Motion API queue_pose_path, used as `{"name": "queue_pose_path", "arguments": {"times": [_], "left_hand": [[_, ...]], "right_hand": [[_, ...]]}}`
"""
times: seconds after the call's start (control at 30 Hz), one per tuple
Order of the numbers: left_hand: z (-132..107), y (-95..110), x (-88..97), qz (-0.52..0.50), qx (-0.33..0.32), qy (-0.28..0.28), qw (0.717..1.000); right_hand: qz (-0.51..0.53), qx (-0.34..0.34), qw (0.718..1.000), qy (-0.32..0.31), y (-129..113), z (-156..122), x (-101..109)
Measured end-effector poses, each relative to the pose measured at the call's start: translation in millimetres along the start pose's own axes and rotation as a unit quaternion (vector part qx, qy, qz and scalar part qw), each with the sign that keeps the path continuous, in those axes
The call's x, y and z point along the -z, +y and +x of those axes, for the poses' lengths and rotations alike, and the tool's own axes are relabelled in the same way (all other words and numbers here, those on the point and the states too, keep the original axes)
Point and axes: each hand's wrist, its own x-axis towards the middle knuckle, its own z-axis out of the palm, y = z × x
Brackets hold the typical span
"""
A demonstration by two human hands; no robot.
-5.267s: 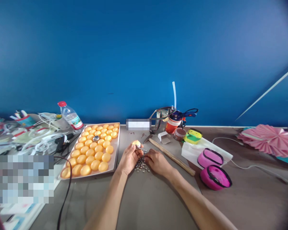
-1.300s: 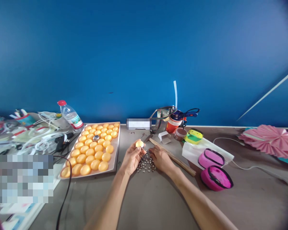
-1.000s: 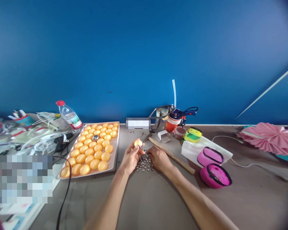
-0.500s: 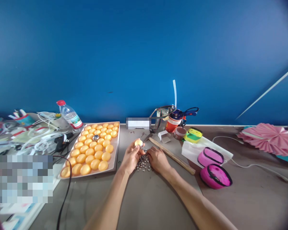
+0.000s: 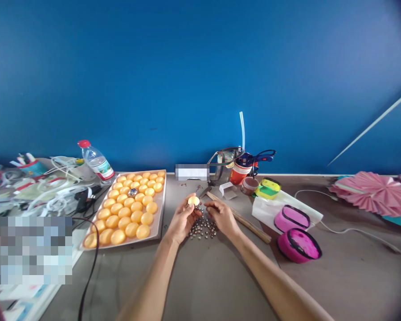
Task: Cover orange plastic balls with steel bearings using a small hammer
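My left hand [image 5: 183,219] is closed around an orange ball [image 5: 193,201], like a table tennis ball, held up over the table. Just to its right, my right hand [image 5: 222,217] has its fingertips pinched together; whatever sits between them is too small to make out. Below and between both hands lies a heap of small shiny metal beads [image 5: 202,228]. On the left, a shallow white tray [image 5: 160,207] holds rows of similar orange balls [image 5: 124,210]. Among those balls sits one covered in silvery pieces [image 5: 132,192].
Behind my right hand lies a wooden-handled hammer [image 5: 254,229]. Pink oval containers [image 5: 299,245] and a yellow one [image 5: 268,188] stand to the right. A red cup [image 5: 239,173] and a jar [image 5: 225,162] stand at the back. A water bottle [image 5: 98,162] and a dark cable [image 5: 95,263] are left.
My right hand has risen from the bead heap and come up a little, its fingers now pinched near the ball. The left hand has turned the ball slightly.
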Motion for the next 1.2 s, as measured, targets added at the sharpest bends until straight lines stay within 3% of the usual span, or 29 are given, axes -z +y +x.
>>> {"name": "queue_pose_path", "arguments": {"times": [0.17, 0.33, 0.6, 1.2], "left_hand": [[0, 1, -1.6, 0.004, 0.002, 0.002, 1.000], [0, 1, -2.0, 0.008, 0.000, -0.006, 1.000], [1, -2, -1.4, 0.021, -0.004, -0.019, 1.000], [-2, -6, -5.4, 0.089, -0.031, -0.035, 0.995]], "right_hand": [[0.097, -0.063, 0.993, -0.037, -3, 2, 2], [0.080, -0.062, 0.994, -0.029, -7, 1, 6], [0.209, -0.054, 0.976, -0.037, -21, -7, 0], [0.165, -0.056, 0.983, -0.053, -21, -10, -5]]}}
